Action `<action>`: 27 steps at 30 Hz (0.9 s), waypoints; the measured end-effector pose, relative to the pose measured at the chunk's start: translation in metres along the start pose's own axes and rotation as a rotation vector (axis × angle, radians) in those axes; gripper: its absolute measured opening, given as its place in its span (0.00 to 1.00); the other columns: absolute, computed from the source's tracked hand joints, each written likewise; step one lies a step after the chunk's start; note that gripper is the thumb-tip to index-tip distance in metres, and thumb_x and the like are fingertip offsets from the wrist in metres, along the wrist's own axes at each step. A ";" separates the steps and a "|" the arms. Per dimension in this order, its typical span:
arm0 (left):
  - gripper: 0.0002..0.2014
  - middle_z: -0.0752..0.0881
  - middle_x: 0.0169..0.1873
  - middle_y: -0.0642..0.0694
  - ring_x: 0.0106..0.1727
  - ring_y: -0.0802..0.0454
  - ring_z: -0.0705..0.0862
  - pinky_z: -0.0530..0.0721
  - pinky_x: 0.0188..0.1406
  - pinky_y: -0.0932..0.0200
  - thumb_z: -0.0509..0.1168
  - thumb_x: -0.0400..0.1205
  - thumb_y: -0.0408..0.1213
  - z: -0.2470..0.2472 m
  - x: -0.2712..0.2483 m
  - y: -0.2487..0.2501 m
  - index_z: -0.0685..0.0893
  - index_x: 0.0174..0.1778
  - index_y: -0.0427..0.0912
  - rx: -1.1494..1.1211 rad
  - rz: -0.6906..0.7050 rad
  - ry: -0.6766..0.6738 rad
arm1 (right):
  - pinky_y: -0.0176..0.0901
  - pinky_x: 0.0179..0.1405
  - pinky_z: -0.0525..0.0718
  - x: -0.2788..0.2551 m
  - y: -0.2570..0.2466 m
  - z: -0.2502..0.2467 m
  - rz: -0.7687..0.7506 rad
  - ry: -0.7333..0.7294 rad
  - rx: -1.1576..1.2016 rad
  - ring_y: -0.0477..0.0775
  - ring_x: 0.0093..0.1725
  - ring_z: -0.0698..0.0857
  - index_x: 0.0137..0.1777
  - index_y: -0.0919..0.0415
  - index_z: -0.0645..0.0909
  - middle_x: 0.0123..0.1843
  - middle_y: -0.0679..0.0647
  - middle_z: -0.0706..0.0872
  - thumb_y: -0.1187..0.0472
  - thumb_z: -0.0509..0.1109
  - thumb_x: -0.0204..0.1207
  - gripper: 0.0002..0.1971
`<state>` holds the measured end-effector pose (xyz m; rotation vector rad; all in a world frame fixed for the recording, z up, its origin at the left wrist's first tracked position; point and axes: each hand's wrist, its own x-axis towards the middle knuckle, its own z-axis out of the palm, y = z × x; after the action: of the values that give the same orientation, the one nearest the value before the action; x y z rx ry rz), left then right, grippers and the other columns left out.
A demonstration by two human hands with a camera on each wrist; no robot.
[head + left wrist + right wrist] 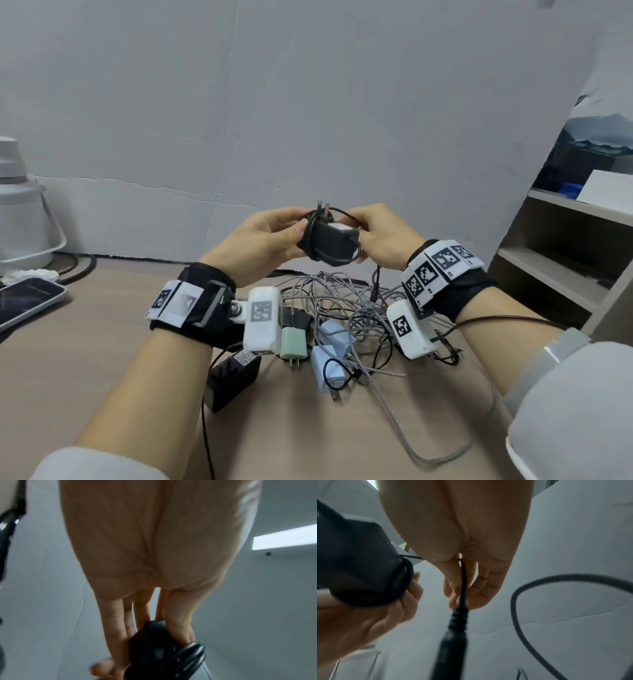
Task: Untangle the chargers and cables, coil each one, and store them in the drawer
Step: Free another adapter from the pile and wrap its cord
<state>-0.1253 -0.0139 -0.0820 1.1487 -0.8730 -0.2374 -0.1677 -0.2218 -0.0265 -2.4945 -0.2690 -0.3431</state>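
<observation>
A black charger (330,241) with its thin black cable wound around it is held up above the table, prongs pointing up. My left hand (274,236) grips its left side; in the left wrist view the fingers close round the black charger (150,647). My right hand (373,236) pinches the black cable (463,582), whose barrel plug (375,291) hangs below. On the table underneath lies a tangle of grey braided cables (346,298) with a green charger (294,342), two pale blue chargers (330,363) and a black adapter (233,380).
A phone (29,301) lies at the left table edge, with a white appliance (20,226) behind it. A shelf unit (568,260) stands at the right. A grey wall panel backs the table.
</observation>
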 end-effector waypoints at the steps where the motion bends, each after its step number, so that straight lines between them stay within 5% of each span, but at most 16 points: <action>1: 0.20 0.85 0.65 0.32 0.66 0.40 0.85 0.85 0.63 0.49 0.63 0.85 0.33 0.002 0.001 0.002 0.78 0.72 0.28 -0.057 0.015 -0.010 | 0.45 0.34 0.90 -0.002 0.000 0.003 0.008 -0.041 0.022 0.57 0.39 0.86 0.59 0.66 0.85 0.46 0.64 0.89 0.72 0.60 0.86 0.12; 6: 0.21 0.82 0.67 0.30 0.66 0.38 0.84 0.83 0.69 0.45 0.57 0.89 0.33 0.019 0.008 0.006 0.74 0.74 0.22 -0.258 0.048 0.006 | 0.47 0.28 0.87 -0.013 -0.007 0.025 0.073 -0.159 0.095 0.57 0.28 0.85 0.63 0.60 0.72 0.37 0.60 0.87 0.66 0.55 0.89 0.07; 9: 0.19 0.87 0.58 0.33 0.57 0.42 0.88 0.87 0.62 0.52 0.56 0.91 0.33 0.030 0.015 0.005 0.77 0.69 0.20 -0.273 0.036 0.189 | 0.48 0.25 0.87 -0.015 -0.011 0.035 0.153 -0.246 0.136 0.58 0.25 0.84 0.72 0.58 0.65 0.38 0.65 0.85 0.65 0.57 0.89 0.14; 13: 0.12 0.89 0.53 0.34 0.56 0.42 0.90 0.88 0.60 0.52 0.63 0.89 0.38 0.029 0.020 -0.006 0.84 0.51 0.31 -0.045 0.048 0.483 | 0.45 0.21 0.84 -0.020 -0.017 0.041 0.211 -0.374 0.039 0.56 0.22 0.82 0.78 0.56 0.61 0.33 0.60 0.84 0.66 0.59 0.88 0.21; 18: 0.11 0.89 0.51 0.43 0.54 0.46 0.89 0.89 0.55 0.50 0.69 0.86 0.39 0.018 0.021 -0.021 0.83 0.59 0.37 0.353 0.017 0.637 | 0.40 0.21 0.80 -0.021 -0.027 0.030 0.079 -0.312 -0.179 0.51 0.18 0.78 0.62 0.65 0.79 0.29 0.56 0.84 0.62 0.63 0.87 0.09; 22: 0.08 0.89 0.49 0.44 0.52 0.47 0.89 0.89 0.55 0.46 0.70 0.85 0.40 0.017 0.019 -0.022 0.82 0.57 0.42 0.482 -0.008 0.573 | 0.40 0.26 0.82 -0.026 -0.035 0.023 -0.011 -0.306 -0.223 0.49 0.19 0.81 0.50 0.60 0.83 0.31 0.56 0.88 0.63 0.65 0.84 0.05; 27: 0.14 0.90 0.50 0.31 0.47 0.37 0.92 0.93 0.45 0.45 0.68 0.87 0.37 0.018 0.014 -0.019 0.81 0.64 0.33 0.368 -0.073 0.444 | 0.45 0.48 0.81 -0.021 -0.027 0.016 -0.108 0.059 -0.333 0.52 0.46 0.83 0.43 0.56 0.87 0.44 0.52 0.88 0.57 0.70 0.82 0.08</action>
<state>-0.1239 -0.0420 -0.0892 1.5044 -0.4894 0.1251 -0.1925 -0.1932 -0.0309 -2.7959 -0.3471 -0.5439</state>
